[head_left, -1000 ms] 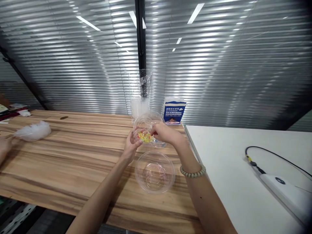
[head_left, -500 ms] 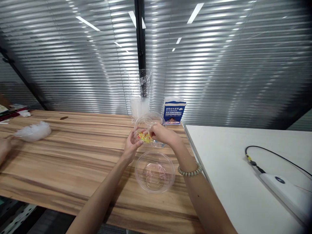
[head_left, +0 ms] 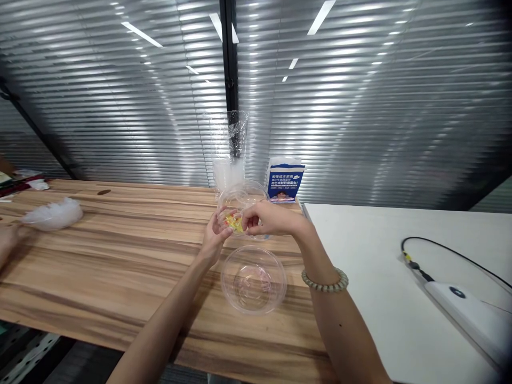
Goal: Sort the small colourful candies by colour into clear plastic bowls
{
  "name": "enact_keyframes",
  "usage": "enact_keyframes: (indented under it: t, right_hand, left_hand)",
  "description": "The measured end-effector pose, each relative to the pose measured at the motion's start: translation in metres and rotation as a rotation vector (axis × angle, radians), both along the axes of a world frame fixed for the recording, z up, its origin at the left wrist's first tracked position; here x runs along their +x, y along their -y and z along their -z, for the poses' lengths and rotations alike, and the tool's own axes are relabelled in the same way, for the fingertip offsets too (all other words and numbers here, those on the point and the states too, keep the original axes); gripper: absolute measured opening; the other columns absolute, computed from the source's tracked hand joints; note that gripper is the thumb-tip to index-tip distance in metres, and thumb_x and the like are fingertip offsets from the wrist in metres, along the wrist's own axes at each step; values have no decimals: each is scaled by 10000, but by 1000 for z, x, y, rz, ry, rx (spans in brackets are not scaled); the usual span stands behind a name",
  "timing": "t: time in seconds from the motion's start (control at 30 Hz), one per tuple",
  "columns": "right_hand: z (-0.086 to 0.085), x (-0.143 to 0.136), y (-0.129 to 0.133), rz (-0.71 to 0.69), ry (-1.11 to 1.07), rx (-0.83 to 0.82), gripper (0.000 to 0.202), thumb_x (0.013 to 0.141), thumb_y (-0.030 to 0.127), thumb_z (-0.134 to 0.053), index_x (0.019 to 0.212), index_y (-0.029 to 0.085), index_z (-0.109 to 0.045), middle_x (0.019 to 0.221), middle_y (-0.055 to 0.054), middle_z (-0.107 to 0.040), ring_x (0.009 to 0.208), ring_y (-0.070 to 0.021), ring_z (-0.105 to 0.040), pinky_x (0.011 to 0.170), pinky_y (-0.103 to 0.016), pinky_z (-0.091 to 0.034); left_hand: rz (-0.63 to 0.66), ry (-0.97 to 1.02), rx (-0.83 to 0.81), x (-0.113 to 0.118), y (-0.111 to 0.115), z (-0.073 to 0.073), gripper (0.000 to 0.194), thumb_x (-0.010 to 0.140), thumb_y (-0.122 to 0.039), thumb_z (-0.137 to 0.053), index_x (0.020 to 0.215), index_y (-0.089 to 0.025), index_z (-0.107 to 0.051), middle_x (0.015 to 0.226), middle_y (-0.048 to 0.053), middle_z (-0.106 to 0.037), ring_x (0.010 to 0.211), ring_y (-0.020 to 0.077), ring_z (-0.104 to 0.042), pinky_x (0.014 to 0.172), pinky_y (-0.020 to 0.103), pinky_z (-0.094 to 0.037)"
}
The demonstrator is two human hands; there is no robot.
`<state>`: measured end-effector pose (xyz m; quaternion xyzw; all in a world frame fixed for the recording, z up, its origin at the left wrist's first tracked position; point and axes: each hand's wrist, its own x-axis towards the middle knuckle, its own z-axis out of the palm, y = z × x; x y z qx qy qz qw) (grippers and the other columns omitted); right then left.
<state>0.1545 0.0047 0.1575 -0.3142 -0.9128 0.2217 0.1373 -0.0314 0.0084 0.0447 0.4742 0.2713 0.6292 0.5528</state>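
Observation:
My left hand (head_left: 214, 234) grips the left side of a clear round plastic bowl (head_left: 250, 193), which stands tilted on the wood-grain table. Small yellow and red pieces (head_left: 234, 222) lie inside it. Over the bowl's right side, my right hand (head_left: 262, 217) has its fingers bent together among the pieces; anything between its fingertips is too small to make out. Nearer to me stands a second clear round bowl (head_left: 253, 279), with some pinkish pieces at its bottom.
Behind the bowls stand a clear plastic bag with whitish cups (head_left: 229, 173) and a blue-and-white packet (head_left: 285, 182). At far left a person's hand (head_left: 8, 240) is beside a whitish plastic bundle (head_left: 54, 214). A white device (head_left: 468, 309) with a black cable lies on the white table.
My right hand has turned, its wrist shifting right, while its fingers stay at the bowl. My left hand still holds the bowl's side.

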Motion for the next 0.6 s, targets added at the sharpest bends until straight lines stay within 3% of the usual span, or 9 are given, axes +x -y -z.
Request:
enact_keyframes:
  t: [0.37,0.6]
  right_hand:
    - [-5,6,4,149,71,42,142,788,107,-560,821,132,-696,751,-28,-664,625,-112,-530,558,-222,-354]
    - [-15,-3,23,-12,81,-48,154,780,115,-590,856,144,-721,760,-21,-684,634,-104,-557,561,-199,-380]
  left_hand:
    - [17,13,4,1,-1,2,819,521,-374,-870,1229,-216,-489,1251,116,-605,1132,260,-585,948,356,-466]
    - [7,9,3,-1,-4,4,776,562,-354,-851,1236,-223,-488,1231,104,-615,1115,251,-596,926,343,-474]
